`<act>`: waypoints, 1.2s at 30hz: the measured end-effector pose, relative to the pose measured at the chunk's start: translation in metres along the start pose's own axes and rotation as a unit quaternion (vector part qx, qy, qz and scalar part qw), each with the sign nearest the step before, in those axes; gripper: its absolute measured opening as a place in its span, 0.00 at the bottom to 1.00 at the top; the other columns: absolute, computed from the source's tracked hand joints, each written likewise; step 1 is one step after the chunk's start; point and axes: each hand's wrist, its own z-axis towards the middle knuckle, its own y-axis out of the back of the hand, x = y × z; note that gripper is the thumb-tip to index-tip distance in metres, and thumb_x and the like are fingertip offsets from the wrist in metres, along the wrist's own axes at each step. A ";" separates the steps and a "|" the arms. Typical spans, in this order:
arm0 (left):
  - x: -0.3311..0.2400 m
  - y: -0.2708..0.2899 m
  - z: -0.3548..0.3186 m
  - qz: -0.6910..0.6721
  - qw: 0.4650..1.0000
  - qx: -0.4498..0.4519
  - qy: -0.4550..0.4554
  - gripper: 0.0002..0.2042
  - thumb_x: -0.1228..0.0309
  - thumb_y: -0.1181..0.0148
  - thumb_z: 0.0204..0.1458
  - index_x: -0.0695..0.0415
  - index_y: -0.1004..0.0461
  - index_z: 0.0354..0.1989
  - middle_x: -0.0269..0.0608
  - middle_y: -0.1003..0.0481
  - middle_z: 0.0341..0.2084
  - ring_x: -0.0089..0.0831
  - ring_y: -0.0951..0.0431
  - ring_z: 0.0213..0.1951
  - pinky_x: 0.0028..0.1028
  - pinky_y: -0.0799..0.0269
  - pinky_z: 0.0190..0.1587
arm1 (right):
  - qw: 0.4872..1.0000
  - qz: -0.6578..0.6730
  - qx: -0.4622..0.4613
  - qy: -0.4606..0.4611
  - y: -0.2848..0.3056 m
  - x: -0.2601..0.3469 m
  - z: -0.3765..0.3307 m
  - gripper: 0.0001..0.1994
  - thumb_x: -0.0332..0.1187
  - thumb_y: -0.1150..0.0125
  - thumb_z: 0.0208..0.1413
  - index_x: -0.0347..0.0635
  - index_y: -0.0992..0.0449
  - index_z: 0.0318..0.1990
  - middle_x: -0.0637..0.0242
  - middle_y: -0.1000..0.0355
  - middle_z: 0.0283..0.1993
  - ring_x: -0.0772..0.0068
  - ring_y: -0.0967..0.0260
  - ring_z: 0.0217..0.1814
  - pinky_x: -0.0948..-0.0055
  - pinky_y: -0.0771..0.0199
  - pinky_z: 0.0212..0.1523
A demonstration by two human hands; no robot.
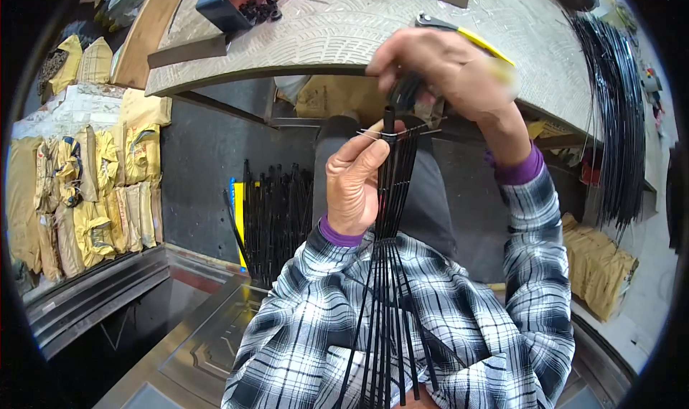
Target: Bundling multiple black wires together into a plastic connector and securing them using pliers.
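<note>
My left hand point(353, 183) is closed around the top of a black umbrella frame point(391, 186). Its thumb presses near the upper end of the shaft, and the thin ribs hang down across my lap and shirt. Thin wire ends stick out sideways just above the thumb. Over the table's near edge, my right hand point(456, 72) is raised and blurred, its fingers curled around a dark thing point(406, 90) too smeared to name. A yellow patch shows at its wrist side. Behind the hand lies a yellow-and-black handled tool point(477, 43), partly covered.
The patterned worktable point(308, 32) carries a blue bin point(222, 3) and small black parts point(262, 11). Black ribs point(610, 122) hang over its right side. Bundled black frames point(276, 222) stand left of my legs. Wrapped packages point(93, 194) are stacked left, others point(596, 265) right.
</note>
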 end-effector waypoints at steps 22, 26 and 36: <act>-0.003 0.001 0.002 0.026 0.999 -0.018 -0.024 0.14 0.80 0.46 0.49 0.68 0.32 0.46 0.41 0.26 0.38 0.22 0.26 0.38 0.18 0.31 0.44 | 0.951 0.275 0.098 -0.107 -0.009 -0.019 0.003 0.29 0.34 0.39 0.49 0.40 0.42 0.58 0.62 0.30 0.42 0.76 0.33 0.45 0.76 0.32 0.48; -0.001 -0.001 0.001 0.015 0.999 -0.027 -0.021 0.14 0.81 0.46 0.49 0.68 0.32 0.46 0.41 0.26 0.38 0.21 0.26 0.38 0.18 0.32 0.44 | 0.953 0.268 0.076 -0.121 -0.010 -0.013 0.001 0.29 0.33 0.38 0.48 0.40 0.41 0.58 0.62 0.31 0.43 0.75 0.33 0.47 0.75 0.33 0.50; 0.002 0.003 0.001 0.025 0.998 -0.042 -0.038 0.16 0.81 0.44 0.48 0.67 0.33 0.47 0.40 0.27 0.40 0.21 0.27 0.39 0.18 0.33 0.46 | 0.973 0.200 0.002 -0.113 -0.025 -0.002 0.001 0.23 0.26 0.40 0.48 0.39 0.36 0.54 0.73 0.34 0.33 0.86 0.36 0.36 0.84 0.34 0.37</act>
